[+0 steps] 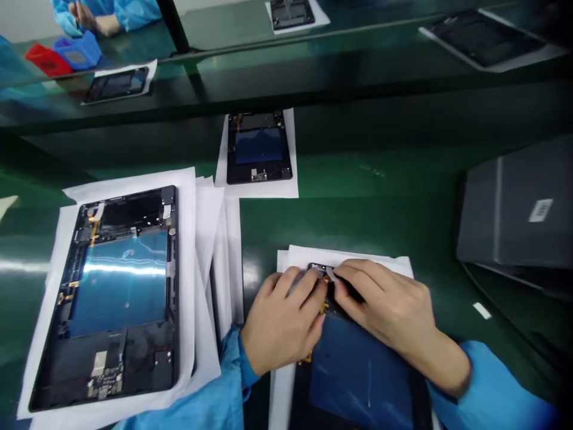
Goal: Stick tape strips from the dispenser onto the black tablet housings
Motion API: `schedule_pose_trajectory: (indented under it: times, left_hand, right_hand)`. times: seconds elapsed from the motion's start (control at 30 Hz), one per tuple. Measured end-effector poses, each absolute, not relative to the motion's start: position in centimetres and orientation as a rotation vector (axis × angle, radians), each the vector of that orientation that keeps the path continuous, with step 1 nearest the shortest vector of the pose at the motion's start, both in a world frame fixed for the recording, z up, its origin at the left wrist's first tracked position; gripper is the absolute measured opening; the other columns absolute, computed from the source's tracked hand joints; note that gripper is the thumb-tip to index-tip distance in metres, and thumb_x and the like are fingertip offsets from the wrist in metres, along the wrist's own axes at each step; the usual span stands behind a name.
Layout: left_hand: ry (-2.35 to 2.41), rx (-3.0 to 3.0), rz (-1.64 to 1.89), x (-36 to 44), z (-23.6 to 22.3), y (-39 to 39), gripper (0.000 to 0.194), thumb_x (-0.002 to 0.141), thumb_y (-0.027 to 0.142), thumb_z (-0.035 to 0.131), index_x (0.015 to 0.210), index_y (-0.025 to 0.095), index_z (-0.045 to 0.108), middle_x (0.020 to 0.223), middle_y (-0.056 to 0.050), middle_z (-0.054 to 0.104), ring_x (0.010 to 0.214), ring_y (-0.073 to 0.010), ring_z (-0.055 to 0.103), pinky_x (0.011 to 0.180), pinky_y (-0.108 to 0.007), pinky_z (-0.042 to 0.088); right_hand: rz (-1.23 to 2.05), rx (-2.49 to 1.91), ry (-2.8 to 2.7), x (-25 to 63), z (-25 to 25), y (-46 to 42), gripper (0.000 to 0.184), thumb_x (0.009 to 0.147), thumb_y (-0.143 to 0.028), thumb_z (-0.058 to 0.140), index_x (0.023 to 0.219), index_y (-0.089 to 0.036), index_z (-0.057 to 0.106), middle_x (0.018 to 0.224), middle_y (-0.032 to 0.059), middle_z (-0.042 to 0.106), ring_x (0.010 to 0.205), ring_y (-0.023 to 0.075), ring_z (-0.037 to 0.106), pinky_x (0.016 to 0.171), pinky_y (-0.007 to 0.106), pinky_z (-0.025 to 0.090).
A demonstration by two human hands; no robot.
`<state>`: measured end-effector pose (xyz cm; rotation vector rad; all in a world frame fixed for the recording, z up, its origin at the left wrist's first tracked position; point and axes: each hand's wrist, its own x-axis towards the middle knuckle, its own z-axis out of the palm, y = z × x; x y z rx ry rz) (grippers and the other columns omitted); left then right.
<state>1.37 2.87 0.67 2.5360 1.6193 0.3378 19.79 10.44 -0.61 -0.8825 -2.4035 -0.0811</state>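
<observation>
An opened tablet housing [358, 370] with a blue panel lies on white sheets in front of me. My left hand [286, 316] rests on its upper left corner, closed, with bent fingers pressing at the edge. Close beside it, my right hand [385, 298] pinches a small grey strip [330, 273] at the tablet's top edge. The strip's lower end and part of the corner are hidden by my fingers. Orange flex cable shows below the left fingertips.
Another opened tablet [120, 286] lies on stacked white sheets at left. A further tablet [259, 146] lies beyond. A shelf [358, 65] bears more tablets. A dark grey box [514, 209] stands right. Red [48, 60] and blue bins [78, 51] and a person's hands [87, 18] are at back left.
</observation>
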Motion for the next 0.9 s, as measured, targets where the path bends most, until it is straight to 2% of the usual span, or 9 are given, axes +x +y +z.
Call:
schedule_pose_trajectory:
  times: [0.3,0.5,0.63,0.8,0.9]
  left_hand:
    - [1.611,2.540,0.327,1.4,0.5,2.7,0.045,0.097,0.034,0.042,0.136,0.014,0.053,0.142,-0.008,0.052,0.122,-0.0261,0.046,0.096,-0.040,0.043]
    - [1.626,2.546,0.328,1.5,0.5,2.8,0.042,0.095,0.032,0.047,0.132,0.015,0.055,0.138,-0.009,0.054,0.122,-0.0259,0.048,0.096,-0.039,0.044]
    - [1.638,2.536,0.363,1.6,0.4,2.7,0.040,0.094,0.031,0.047,0.129,0.015,0.057,0.137,-0.009,0.054,0.122,-0.0262,0.048,0.097,-0.039,0.044]
    - [1.642,2.529,0.411,1.7,0.1,2.4,0.040,0.095,0.029,0.045,0.130,0.013,0.056,0.137,-0.010,0.055,0.121,-0.0272,0.048,0.098,-0.039,0.043]
    - [1.644,2.499,0.404,1.7,0.3,2.5,0.045,0.094,0.028,0.046,0.136,0.014,0.051,0.137,-0.009,0.055,0.121,-0.0263,0.047,0.098,-0.040,0.043]
  right_hand:
    - [-0.100,-0.884,-2.425,20.0,-0.6,10.1,0.009,0.085,-0.014,0.066,0.094,-0.016,0.065,0.087,0.0006,0.071,0.071,0.0117,0.065,0.067,0.025,0.045]
    - [-0.147,-0.880,-2.454,19.8,-0.6,10.2,0.006,0.088,-0.017,0.063,0.092,-0.017,0.067,0.089,0.0013,0.071,0.072,0.0124,0.064,0.067,0.026,0.044]
    - [-0.162,-0.883,-2.494,19.6,-0.4,10.0,0.012,0.092,-0.019,0.058,0.091,-0.018,0.069,0.093,0.0019,0.071,0.074,0.0134,0.062,0.065,0.027,0.043]
    - [-0.263,-0.830,-2.643,19.2,0.6,9.1,0.021,0.092,-0.016,0.050,0.095,-0.012,0.070,0.098,0.0081,0.070,0.083,0.0182,0.065,0.071,0.031,0.049]
    - [-0.224,-0.787,-2.731,20.1,0.8,9.1,0.026,0.090,-0.013,0.047,0.103,-0.009,0.070,0.105,0.0116,0.069,0.091,0.0221,0.065,0.075,0.034,0.054]
